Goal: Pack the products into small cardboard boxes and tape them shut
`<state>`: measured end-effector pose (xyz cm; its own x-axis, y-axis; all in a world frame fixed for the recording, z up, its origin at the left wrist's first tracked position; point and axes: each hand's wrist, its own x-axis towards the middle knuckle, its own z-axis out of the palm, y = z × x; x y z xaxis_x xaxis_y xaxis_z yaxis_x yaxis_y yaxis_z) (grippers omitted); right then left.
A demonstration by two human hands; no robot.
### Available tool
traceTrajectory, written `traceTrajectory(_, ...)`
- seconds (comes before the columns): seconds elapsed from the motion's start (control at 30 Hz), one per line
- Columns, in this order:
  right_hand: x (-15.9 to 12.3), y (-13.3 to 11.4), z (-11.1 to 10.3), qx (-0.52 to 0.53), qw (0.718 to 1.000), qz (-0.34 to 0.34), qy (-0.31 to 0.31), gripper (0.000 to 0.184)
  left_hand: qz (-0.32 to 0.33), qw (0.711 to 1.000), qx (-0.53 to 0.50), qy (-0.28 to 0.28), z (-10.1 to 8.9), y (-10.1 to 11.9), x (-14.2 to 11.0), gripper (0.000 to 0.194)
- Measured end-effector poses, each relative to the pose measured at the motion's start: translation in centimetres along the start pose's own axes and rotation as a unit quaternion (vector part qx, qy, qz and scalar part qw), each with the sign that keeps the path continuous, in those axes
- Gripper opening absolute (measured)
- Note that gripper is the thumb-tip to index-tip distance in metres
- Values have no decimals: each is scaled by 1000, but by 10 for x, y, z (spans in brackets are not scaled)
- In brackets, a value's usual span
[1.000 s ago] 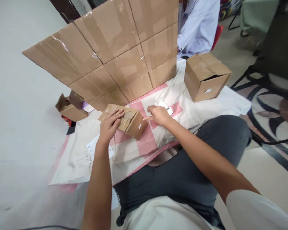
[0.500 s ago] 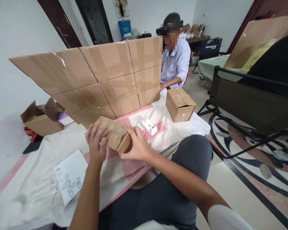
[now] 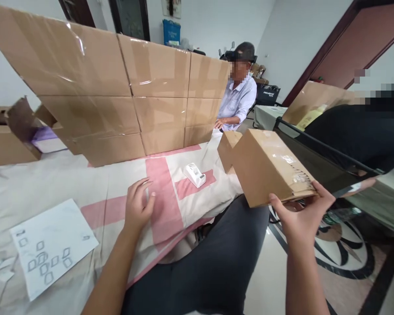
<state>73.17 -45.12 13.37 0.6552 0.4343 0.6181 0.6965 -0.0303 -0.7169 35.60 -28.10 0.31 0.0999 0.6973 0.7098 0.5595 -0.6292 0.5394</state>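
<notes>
My right hand (image 3: 304, 214) grips a brown cardboard box (image 3: 261, 170) by its near right end, thumb on one side and fingers on the other. The box is held tilted, off to the right above my knee. Behind it, partly covered, another cardboard box (image 3: 223, 148) rests on the cloth's right end. My left hand (image 3: 138, 205) is empty, its fingers apart and slightly curled over the pink and cream cloth (image 3: 164, 197). To the right of that hand lies a small white device (image 3: 195, 176). A white sheet with hand-drawn squares (image 3: 57, 249) lies at the left.
A tall cardboard partition (image 3: 118, 96) in taped panels stands along the cloth's far side. An open carton (image 3: 9, 144) is at far left. Behind the partition sits a person (image 3: 238, 98); another dark-clothed person (image 3: 357, 131) is by a folding chair at right.
The box that both hands held in the middle is now in my right hand alone, moved to the right. My left hand has let go. The view has shifted.
</notes>
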Motion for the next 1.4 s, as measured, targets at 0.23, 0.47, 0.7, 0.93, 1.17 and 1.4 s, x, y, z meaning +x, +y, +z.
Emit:
traceTrajectory(0.23, -4, -14, 13, -140, 990, 8, -29, 108, -23, 999, -13, 23, -8, -11, -2, 27)
traceTrajectory(0.47, -17, 9, 21, -144, 989, 30, -22, 112, -24, 999, -23, 2, -8, -9, -1, 24)
traceTrajectory(0.7, -23, 49, 27, -104, 993, 26, -43, 117, -45, 998, -30, 14, -11, -6, 1, 24)
traceTrajectory(0.93, -10, 108, 45, -90, 994, 3, -66, 114, -27, 998, -44, -25, -8, -4, -3, 20)
traceTrajectory(1.17, 52, 130, 95, -123, 983, -76, -114, 107, -18, 998, -46, -33, -5, -3, -6, 18)
traceTrajectory(1.4, 103, 124, 160, -150, 969, -57, -190, 105, -13, 997, -56, -43, -5, -1, -6, 17)
